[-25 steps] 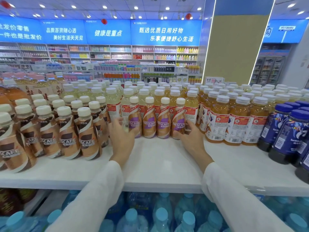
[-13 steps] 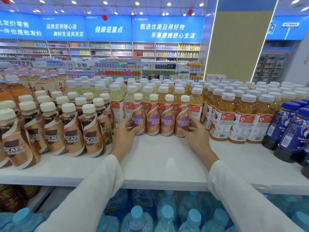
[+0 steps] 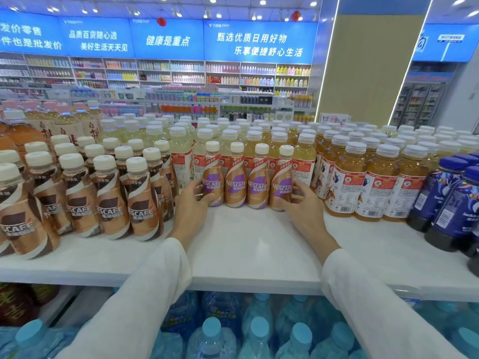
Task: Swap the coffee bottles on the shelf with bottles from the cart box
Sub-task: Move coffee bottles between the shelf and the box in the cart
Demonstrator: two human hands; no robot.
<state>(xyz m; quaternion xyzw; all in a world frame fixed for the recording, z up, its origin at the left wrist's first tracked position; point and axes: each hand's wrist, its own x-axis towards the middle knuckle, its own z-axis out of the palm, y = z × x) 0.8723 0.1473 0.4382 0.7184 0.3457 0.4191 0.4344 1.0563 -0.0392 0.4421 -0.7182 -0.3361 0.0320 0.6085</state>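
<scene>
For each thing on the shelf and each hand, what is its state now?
Purple-label coffee bottles: four, upright, capped, in one row.
Left hand: grip on the leftmost bottle's side.
Right hand: grip on the rightmost bottle's side.
Brown-label coffee bottles: upright, capped.
Tea bottles: upright, capped.

- I read "NESCAFE" in white on the purple-and-tan labels of the four coffee bottles [image 3: 247, 181] at the middle of the shelf, with small Chinese characters beneath that I could not make out.
- The brown-labelled bottles [image 3: 111, 200] to the left carried the same brand, cut to "ESCAFE" or "SCAFE" on several by the bottle curve.
- The blue banner [image 3: 259, 44] on the far wall read "甄选优质日用好物" above "乐享便捷舒心生活".
- The neighbouring panel [image 3: 167, 40] read "健康是重点".
- The next panel [image 3: 99, 41] leftward read "品质百货随心选" and "美好生活天天见".
- Barcodes on the amber bottles [image 3: 373, 182] were too small for me to read.
</scene>
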